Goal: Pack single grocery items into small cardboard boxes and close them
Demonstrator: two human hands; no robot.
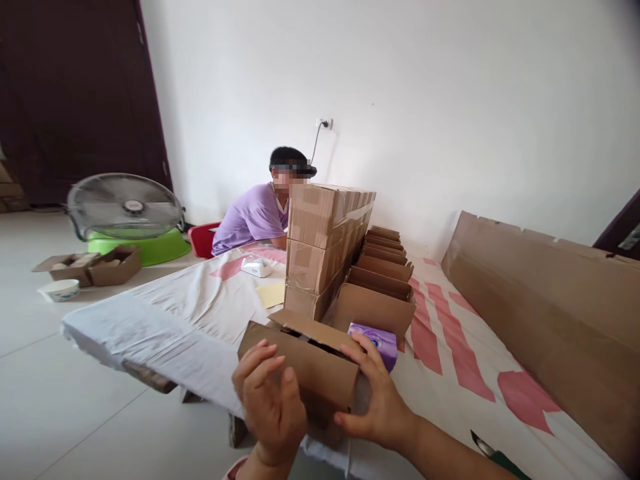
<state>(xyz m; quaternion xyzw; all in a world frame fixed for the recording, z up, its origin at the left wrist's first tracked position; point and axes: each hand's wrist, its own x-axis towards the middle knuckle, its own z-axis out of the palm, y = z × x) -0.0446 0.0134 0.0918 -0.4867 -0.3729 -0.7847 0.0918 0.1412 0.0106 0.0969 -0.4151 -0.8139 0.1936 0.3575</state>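
Note:
A small brown cardboard box (300, 363) with its top flaps partly raised stands near the table's front edge. A dark gap shows between the flaps; the contents cannot be made out. My right hand (377, 393) grips the box's right end, thumb on the near side and fingers over the top edge. My left hand (273, 400) is raised in front of the box's left part, fingers apart and slightly curled, holding nothing. Just behind my right fingers is a purple tissue pack (383, 347). Beyond it runs a row of open cardboard boxes (377, 303).
Taped boxes (311, 267) are stacked left of the row. A person (250, 213) in a purple shirt sits behind them. A white tape dispenser (256, 267) and yellow paper (271, 295) lie on the cloth-covered table (200, 313). At right are a cardboard sheet (540, 293) and a cutter (493, 453).

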